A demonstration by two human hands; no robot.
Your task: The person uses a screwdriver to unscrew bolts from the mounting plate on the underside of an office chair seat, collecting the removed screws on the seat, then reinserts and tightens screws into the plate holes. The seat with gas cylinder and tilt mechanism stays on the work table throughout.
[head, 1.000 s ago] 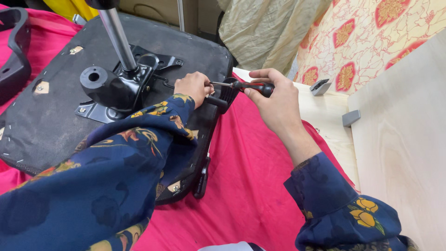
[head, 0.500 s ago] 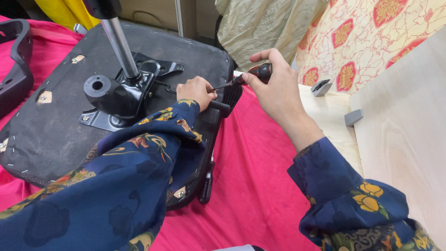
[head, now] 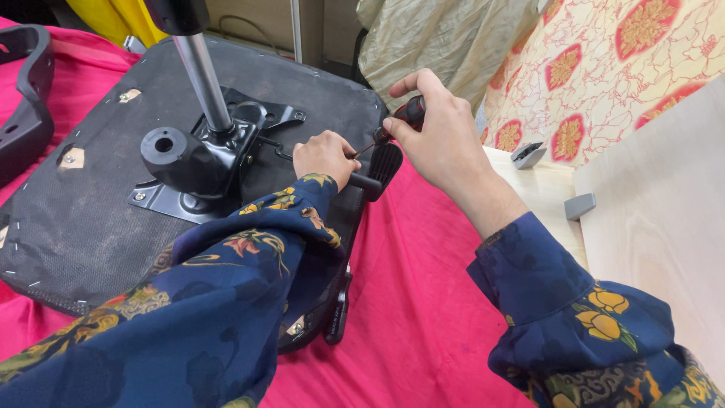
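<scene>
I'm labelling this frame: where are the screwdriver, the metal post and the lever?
screwdriver [head: 411, 113], head view, on its black-and-red grip.
metal post [head: 202, 79], head view, mid-shaft.
lever [head: 365, 181], head view, on its black end by the left hand.

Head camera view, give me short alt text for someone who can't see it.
Two hands in dark blue flowered sleeves work at the edge of an upturned black chair seat lying on a pink cloth. The right hand grips a screwdriver with a black and red handle, while the left hand rests at its tip. A metal post rises from the seat's black bracket.
</scene>
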